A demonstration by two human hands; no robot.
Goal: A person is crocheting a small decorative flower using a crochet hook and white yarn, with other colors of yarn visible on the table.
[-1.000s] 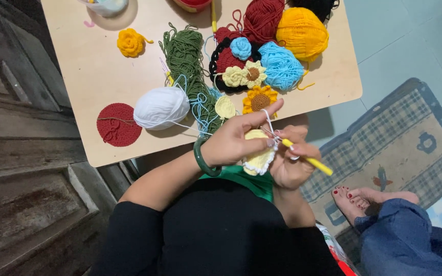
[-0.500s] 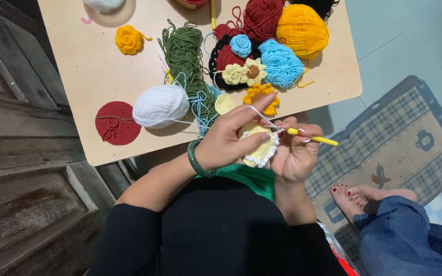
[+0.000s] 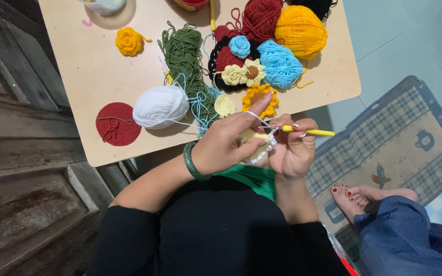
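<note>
Grip: left hand (image 3: 226, 145), fingers curled, pinches a small pale-yellow crocheted piece with a white frilled edge (image 3: 258, 145) between thumb and fingers, the forefinger raised with a thin white strand of yarn (image 3: 256, 117) looped over it; a dark green bangle (image 3: 194, 163) sits on that wrist. Right hand (image 3: 292, 151), fingers pressed together, grips a yellow-handled crochet hook (image 3: 308, 132) lying nearly level, its handle pointing right and its tip at the crocheted piece. The piece is held between both hands, off the near edge of the light wooden table (image 3: 93, 76), above the lap and a green cloth (image 3: 254, 179). On the table: a white ball of yarn (image 3: 160, 106), its strand running toward the left hand; a flat round dark-red crocheted disc (image 3: 115, 123) just left of it; a loose skein of dark green yarn (image 3: 184, 59); a small mustard-yellow crocheted rose (image 3: 129, 41); an orange crocheted sunflower (image 3: 257, 96) just beyond the raised forefinger; a light-blue yarn ball (image 3: 281, 65); a yellow-orange yarn ball (image 3: 301, 29); a dark-red yarn ball (image 3: 261, 18). On the floor to the right: a checked grey-and-tan mat (image 3: 405, 138), with another person's bare feet (image 3: 364, 197) and blue denim leg (image 3: 405, 237) near it.
</note>
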